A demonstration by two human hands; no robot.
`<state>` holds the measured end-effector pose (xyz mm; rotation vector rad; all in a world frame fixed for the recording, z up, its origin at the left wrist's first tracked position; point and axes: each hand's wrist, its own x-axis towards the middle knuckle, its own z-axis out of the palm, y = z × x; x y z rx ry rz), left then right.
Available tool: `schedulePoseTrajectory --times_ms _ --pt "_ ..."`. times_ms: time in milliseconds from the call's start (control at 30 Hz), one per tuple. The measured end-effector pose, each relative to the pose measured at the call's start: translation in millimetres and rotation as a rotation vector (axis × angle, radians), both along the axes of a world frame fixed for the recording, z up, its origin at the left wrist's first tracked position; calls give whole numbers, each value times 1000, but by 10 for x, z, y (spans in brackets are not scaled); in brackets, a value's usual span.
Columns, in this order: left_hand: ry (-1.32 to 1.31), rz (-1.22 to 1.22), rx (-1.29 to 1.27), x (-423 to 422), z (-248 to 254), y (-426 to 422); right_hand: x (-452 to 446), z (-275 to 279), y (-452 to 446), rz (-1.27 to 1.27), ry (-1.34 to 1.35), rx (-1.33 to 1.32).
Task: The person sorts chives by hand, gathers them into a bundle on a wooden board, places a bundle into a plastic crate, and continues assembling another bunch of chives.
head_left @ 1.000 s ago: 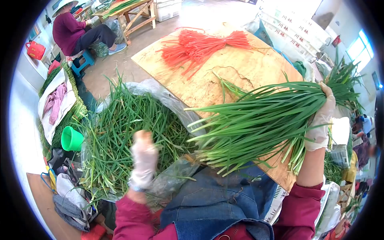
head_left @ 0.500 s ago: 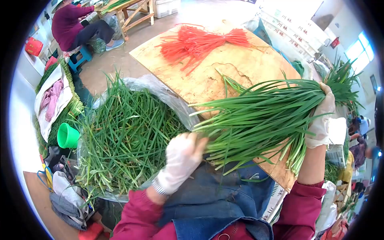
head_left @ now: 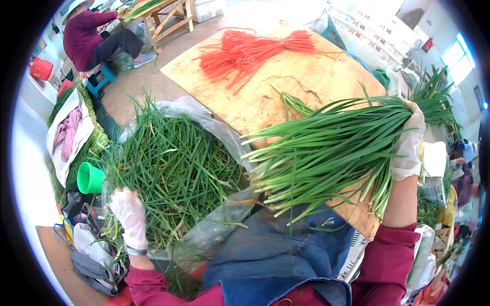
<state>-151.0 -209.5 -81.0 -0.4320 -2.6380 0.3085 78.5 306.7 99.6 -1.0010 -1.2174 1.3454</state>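
One white-gloved right hand (head_left: 409,145): is clutching long green stalks (head_left: 326,148)
White-gloved left hand (head_left: 128,213): is hanging by tangled green leaves (head_left: 176,158), grip unclear

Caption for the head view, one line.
Gloved right hand grips a leafy green bundle; left hand is at the loose greens.

Your one camera sits on your head and looks forward and down. It sees your left hand (head_left: 128,213), your right hand (head_left: 409,145) and your blue apron (head_left: 275,250) up close. The counter (head_left: 240,104) is just ahead, and a person (head_left: 84,38) sits far back, top left.
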Motion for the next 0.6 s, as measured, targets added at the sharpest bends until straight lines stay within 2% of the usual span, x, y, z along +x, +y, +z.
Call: schedulePoseTrajectory --times_ms 67,100,133,167,200,267,333,367,467,533,567,600 --pt "-48 -468 425 284 217 490 -20 30 -68 -2 2 -14" --pt "-188 -612 623 450 227 813 -13 67 -205 97 34 9" --pt "-324 -755 824 598 250 1157 -35 94 -279 75 4 60" --pt "-359 -923 699 710 419 1462 -54 120 -333 51 -23 113" --pt "-643 -755 853 828 391 1706 -47 139 -363 21 -48 164" --pt "-728 -761 770 921 481 2145 49 126 -243 48 -61 107" --pt "-752 -678 742 976 352 2437 59 142 -137 38 -69 20" --pt "-724 -724 819 956 309 2433 75 131 -139 50 -93 91" --pt "-854 -753 979 845 167 2146 105 92 -256 102 -77 218" --pt "-370 -774 1018 599 38 1663 98 66 -316 155 17 181" --pt "-333 -490 827 521 173 1329 105 46 -308 177 44 155" --pt "-183 -373 694 381 100 1008 136 20 -219 192 33 120"
